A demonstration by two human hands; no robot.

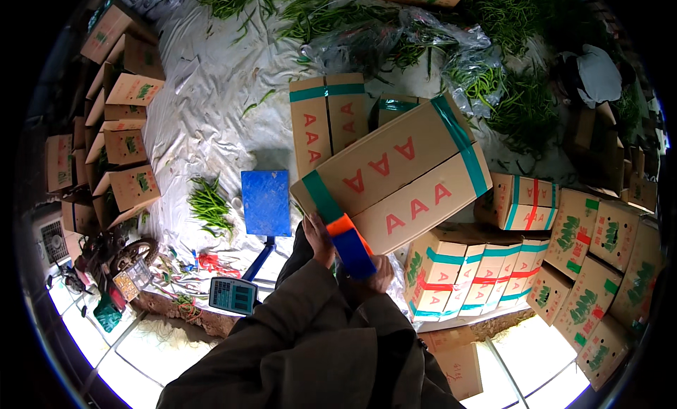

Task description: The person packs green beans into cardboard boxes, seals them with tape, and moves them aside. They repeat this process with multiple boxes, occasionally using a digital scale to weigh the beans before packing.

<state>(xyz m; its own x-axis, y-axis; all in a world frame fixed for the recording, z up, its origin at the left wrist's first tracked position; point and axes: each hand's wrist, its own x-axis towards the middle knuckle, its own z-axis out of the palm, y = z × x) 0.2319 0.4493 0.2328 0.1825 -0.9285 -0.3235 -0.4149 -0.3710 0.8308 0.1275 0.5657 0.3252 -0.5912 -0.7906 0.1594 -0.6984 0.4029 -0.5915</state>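
Observation:
A long cardboard box (381, 171) with red print lies tilted in front of me, on top of other boxes. Green tape crosses both its ends and a seam runs along its middle. At the near left corner, my left hand (321, 242) presses against the box with its fingers closed on the edge. My right hand (381, 273) is closed around an orange and blue tape dispenser (352, 250), which touches the box's near end; the grip is partly hidden. Under the box, a taped box (307, 116) and another box (395, 107) show behind it.
A blue platform scale (265, 197) with a display (233, 296) stands left. Taped boxes (479, 275) line the right, beside stacked cartons (578, 289). Open cartons (127, 144) fill the left edge. Green peppers (210, 206) lie on the white sheet (211, 113), more (522, 106) at the far side.

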